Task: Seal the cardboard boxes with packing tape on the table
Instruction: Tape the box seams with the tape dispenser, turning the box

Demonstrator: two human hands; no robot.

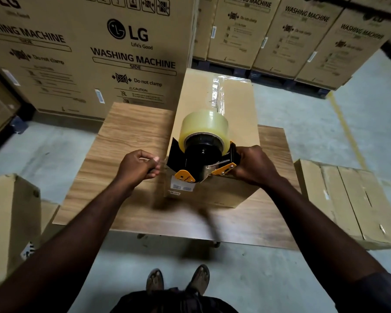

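A long cardboard box (196, 96) lies on the wooden table (127, 136), running away from me, with a shiny strip of clear tape (217, 93) along its top seam. My right hand (255, 164) grips the handle of a black and orange tape dispenser (201, 159) carrying a roll of clear tape (204, 125), held over the box's near end. My left hand (140, 166) hovers just left of the box's near corner, fingers curled with thumb and fingertips pinched together; whether it holds a tape end I cannot tell.
Large washing machine cartons (113, 53) are stacked behind the table, more at the back right (303, 37). An open box (9, 222) stands at my left, a closed carton (352, 199) at my right. My feet (178, 279) stand on grey concrete floor.
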